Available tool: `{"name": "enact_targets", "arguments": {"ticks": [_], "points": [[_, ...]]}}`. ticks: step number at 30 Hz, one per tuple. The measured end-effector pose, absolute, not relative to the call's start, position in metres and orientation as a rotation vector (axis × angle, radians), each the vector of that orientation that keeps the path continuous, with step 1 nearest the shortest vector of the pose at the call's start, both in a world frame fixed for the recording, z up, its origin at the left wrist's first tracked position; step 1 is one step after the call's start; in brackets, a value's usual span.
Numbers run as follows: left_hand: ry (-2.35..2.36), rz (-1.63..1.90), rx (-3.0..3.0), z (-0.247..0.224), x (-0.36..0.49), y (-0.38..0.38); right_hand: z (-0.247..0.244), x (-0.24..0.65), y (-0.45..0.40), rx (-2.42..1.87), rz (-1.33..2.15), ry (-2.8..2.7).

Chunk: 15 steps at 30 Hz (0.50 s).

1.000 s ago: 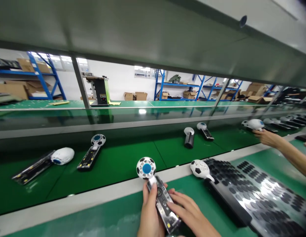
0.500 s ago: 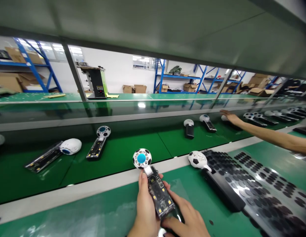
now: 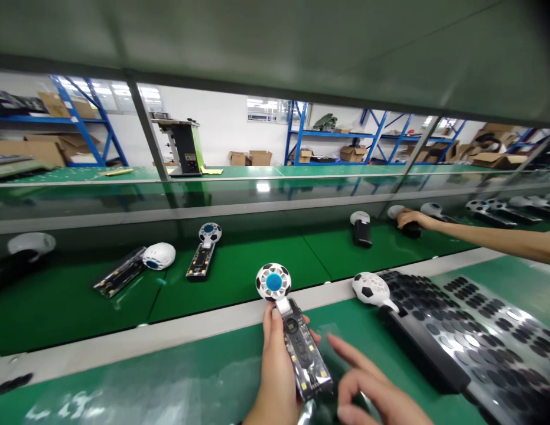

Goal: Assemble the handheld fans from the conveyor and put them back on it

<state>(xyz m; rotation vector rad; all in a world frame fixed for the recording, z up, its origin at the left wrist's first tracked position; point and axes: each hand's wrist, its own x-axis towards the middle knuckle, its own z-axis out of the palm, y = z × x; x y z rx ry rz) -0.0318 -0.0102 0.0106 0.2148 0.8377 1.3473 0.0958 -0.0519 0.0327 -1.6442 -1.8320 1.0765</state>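
Observation:
My left hand (image 3: pixel 277 366) is wrapped round the handle of a small handheld fan (image 3: pixel 305 354). The fan has a round black-and-white football-patterned head with a blue centre, tilted up. Its clear-covered handle shows a dark circuit board with small yellow squares. Just right of the handle's lower end is my right hand (image 3: pixel 376 383), apart from the fan, index finger stretched out and the other fingers loosely bent; I see nothing held in it. Another fan with a black handle (image 3: pixel 423 348) lies on the green bench to the right.
Sheets of black round stickers (image 3: pixel 461 336) lie under and beyond that fan. Behind a pale rail (image 3: pixel 190 333), several fans lie spaced along a green conveyor (image 3: pixel 266 248). A co-worker's hand (image 3: pixel 410 219) reaches in from the right onto one fan. A shelf (image 3: pixel 275 47) hangs overhead.
My right hand has come off the fan's lower end and moved right. The co-worker's hand has closed over a fan on the conveyor. The whole scene appears farther right in view.

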Motion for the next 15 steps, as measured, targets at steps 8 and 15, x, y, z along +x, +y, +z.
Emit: {"name": "enact_targets", "arguments": {"ticks": [8, 15], "points": [[0.925, 1.321, 0.531, 0.005, -0.030, -0.016, 0.073, 0.073, -0.013, -1.483, 1.138, -1.748], [0.973, 1.263, 0.556, 0.002, -0.029, -0.015, 0.073, 0.071, -0.015, -1.498, 1.034, -1.870]]}}
